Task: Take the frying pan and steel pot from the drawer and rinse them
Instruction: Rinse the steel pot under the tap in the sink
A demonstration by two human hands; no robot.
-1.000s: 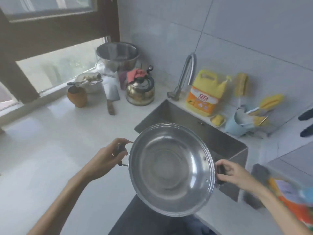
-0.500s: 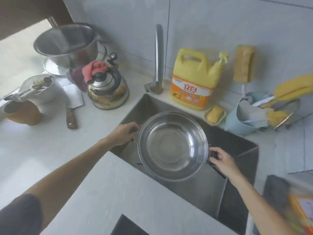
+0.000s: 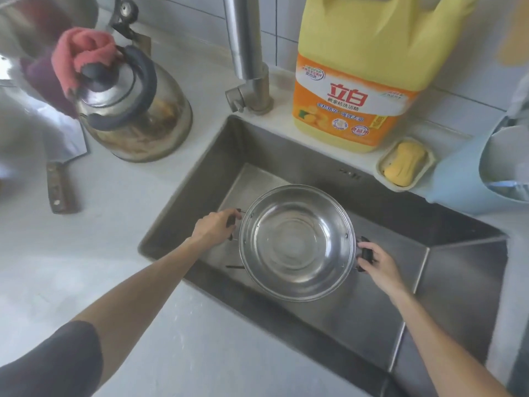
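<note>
White tabletop [image 3: 86, 253] surrounds one steel sink [image 3: 429, 282], where I hold one steel pot [image 3: 297, 245]. My left hand [image 3: 213, 226] and right hand [image 3: 376, 263] each curl around one black side handle.

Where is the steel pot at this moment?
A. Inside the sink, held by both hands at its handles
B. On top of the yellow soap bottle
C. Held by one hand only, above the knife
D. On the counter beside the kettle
A: the steel pot is low inside the sink, with the left hand and right hand each gripping a black side handle.
</note>
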